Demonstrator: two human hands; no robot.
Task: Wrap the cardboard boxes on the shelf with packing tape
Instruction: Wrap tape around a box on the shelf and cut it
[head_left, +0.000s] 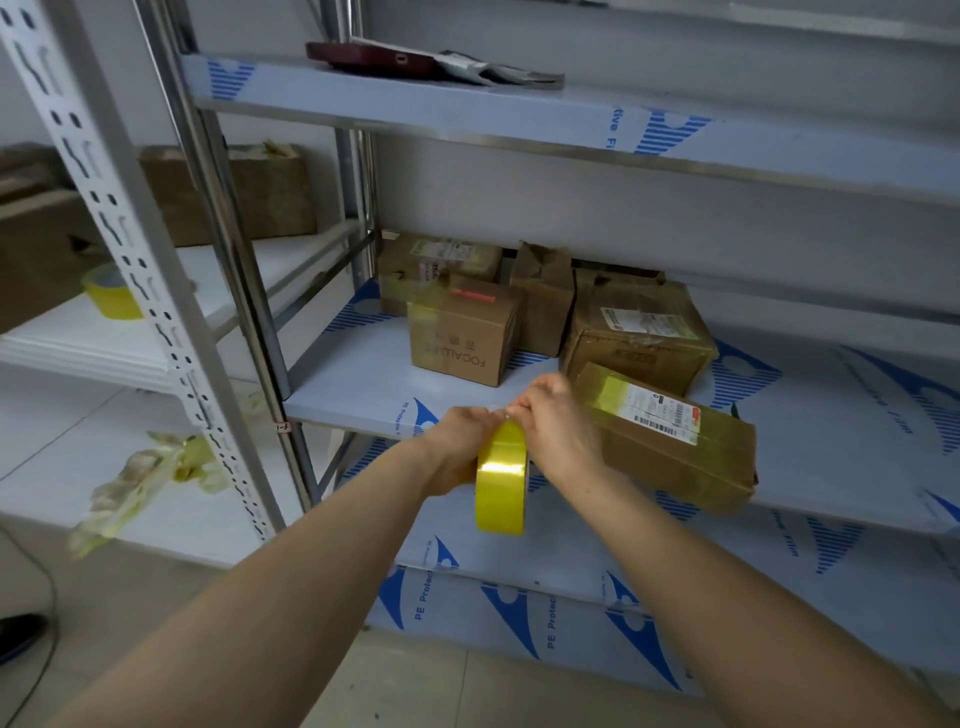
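Observation:
A yellow roll of packing tape hangs upright in front of the middle shelf. My left hand grips the roll from its left side. My right hand is curled over the roll's top right, fingertips pinching at its upper edge. Just right of my right hand, a long cardboard box with a white shipping label lies tilted at the shelf's front edge, partly covered in yellowish tape. Several other cardboard boxes stand behind it, among them a "FOCALURE" box and a larger labelled box.
A second yellow tape roll sits on the white left-hand shelf behind a perforated metal upright. Crumpled used tape lies on the lower left shelf. The upper shelf holds a dark red case and papers. Lower shelves carry blue-printed film.

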